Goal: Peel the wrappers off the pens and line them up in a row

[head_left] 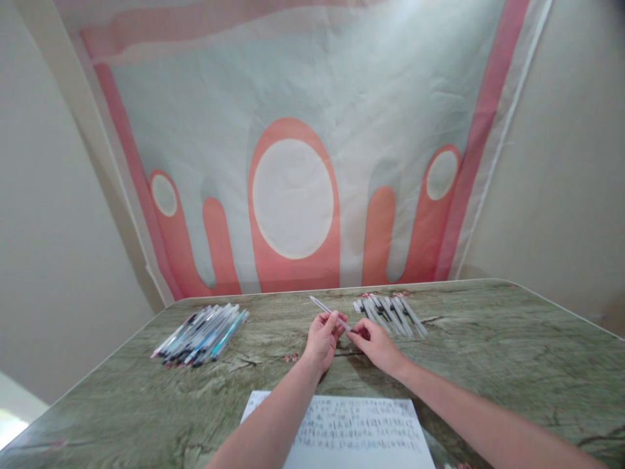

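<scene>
- Pen point(332, 313): clear, tilted above the table point(273, 371), between the two pen groups.
- Left hand point(323, 339): fingers pinching pen's middle; forearm angled up and inward.
- Right hand point(375, 343): fingertips pinched at pen's dark lower end.
- Paper point(361, 430): written on, nearest the wearer.

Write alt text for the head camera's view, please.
Two bare hands, left and right, hold a clear pen over a wood-patterned table. Pens lie heaped at left, more at right; a handwritten sheet lies in front.
</scene>
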`<state>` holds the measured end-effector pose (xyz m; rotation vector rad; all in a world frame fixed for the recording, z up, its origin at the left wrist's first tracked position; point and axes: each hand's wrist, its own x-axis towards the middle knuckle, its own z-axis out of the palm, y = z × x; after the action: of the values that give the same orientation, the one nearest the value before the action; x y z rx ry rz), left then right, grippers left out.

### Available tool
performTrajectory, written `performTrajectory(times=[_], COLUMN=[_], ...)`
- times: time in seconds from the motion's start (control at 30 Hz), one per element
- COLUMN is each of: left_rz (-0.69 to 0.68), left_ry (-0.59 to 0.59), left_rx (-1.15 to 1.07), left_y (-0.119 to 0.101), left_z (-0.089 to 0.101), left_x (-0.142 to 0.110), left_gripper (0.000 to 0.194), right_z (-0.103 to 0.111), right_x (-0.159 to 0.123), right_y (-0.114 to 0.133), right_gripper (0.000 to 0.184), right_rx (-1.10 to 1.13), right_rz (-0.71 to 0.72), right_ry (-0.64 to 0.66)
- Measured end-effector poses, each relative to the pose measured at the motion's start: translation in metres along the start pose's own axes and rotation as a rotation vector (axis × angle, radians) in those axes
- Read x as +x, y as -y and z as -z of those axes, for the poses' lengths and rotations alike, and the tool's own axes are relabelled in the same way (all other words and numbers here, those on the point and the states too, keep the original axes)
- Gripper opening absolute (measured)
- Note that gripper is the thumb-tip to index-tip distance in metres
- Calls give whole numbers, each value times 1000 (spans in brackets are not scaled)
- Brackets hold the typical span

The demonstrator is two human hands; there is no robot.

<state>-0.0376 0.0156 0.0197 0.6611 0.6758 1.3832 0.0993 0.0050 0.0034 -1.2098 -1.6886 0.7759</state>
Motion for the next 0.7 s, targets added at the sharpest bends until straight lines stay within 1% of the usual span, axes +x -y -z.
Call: performTrajectory(times=[0.23, 0.47, 0.7], left_rz=[-7, -14, -7], left_ry=[15, 35, 43], left_rx=[-25, -18, -11], left_y=[1, 2, 1], left_z=[2, 3, 2], left_x=[1, 1, 0], left_gripper=[28, 27, 26], right_z=[2, 3, 3], right_x=[-4, -5, -5], right_y=[9, 12, 12], right_gripper=[22, 18, 16], right_rx=[34, 25, 6], right_rz=[31, 38, 51], right_ry=[65, 30, 29])
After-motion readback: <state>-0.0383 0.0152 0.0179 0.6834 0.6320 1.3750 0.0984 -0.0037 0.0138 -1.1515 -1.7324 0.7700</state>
